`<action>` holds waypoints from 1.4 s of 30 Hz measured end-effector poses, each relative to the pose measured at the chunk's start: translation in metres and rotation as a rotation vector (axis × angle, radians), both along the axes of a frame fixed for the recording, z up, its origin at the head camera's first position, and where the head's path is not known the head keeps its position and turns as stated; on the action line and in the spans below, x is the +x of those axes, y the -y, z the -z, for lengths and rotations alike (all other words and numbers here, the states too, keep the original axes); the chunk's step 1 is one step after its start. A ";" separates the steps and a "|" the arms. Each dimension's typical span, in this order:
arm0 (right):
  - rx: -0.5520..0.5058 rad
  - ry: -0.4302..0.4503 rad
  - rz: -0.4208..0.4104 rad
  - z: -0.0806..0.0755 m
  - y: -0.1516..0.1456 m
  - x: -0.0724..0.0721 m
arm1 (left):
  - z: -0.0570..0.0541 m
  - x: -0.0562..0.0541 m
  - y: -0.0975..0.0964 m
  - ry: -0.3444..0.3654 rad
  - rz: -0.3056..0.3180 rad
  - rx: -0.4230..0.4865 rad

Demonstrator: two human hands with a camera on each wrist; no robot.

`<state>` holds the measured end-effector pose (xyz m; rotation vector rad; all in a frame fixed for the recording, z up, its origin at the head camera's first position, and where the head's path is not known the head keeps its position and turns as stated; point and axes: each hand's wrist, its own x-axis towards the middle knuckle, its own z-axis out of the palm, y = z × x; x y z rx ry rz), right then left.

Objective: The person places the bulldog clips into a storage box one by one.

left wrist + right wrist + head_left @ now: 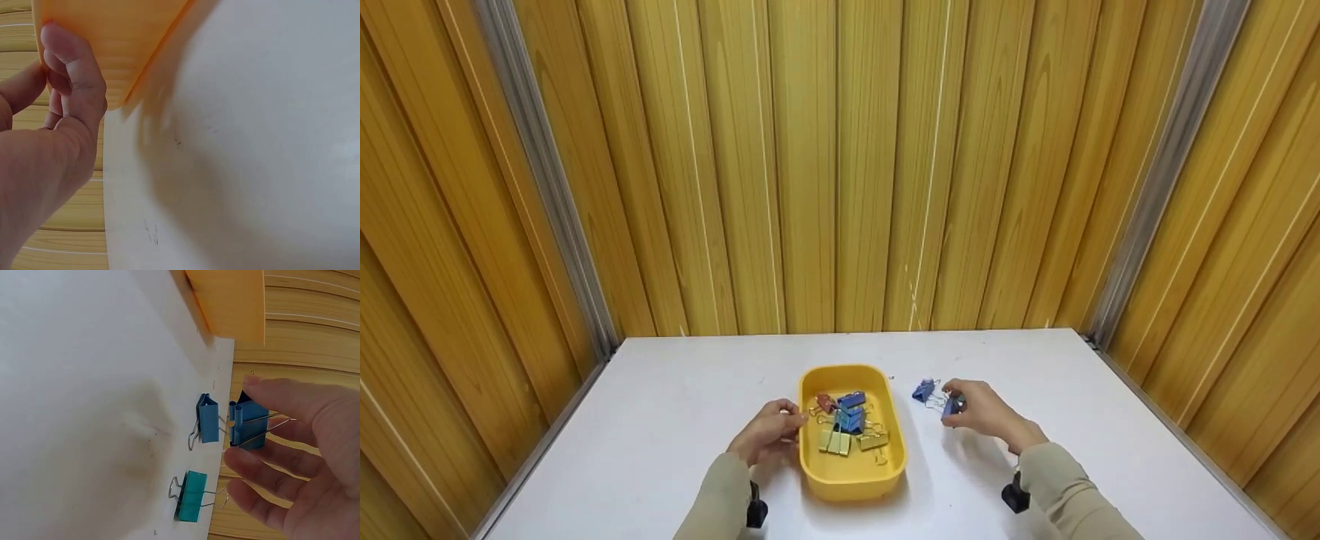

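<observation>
A yellow plastic tray stands on the white table with several binder clips inside: a red clip, blue clips and yellowish clips. My left hand pinches the tray's left wall at the rim, thumb on one side and fingers on the other. To the right of the tray, my right hand holds a blue binder clip between thumb and fingertips. Beyond it on the table lie another blue binder clip and a teal binder clip, the latter near the lower fingers in the right wrist view.
The white table ends at a wood-patterned panel wall behind, with more panels on both sides. Metal posts stand at the back corners. A black strap piece shows at the right wrist.
</observation>
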<state>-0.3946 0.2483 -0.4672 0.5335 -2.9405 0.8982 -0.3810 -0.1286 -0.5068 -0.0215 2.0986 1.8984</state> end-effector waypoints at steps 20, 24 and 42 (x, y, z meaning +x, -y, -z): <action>-0.015 -0.075 -0.155 -0.017 0.065 -0.001 | 0.001 -0.001 0.000 -0.011 0.006 0.004; -0.014 -0.071 -0.164 -0.017 0.076 0.000 | 0.001 -0.001 0.000 -0.013 0.006 0.015; -0.072 -0.189 -0.102 -0.010 0.065 0.006 | -0.001 -0.001 0.000 0.003 0.002 -0.013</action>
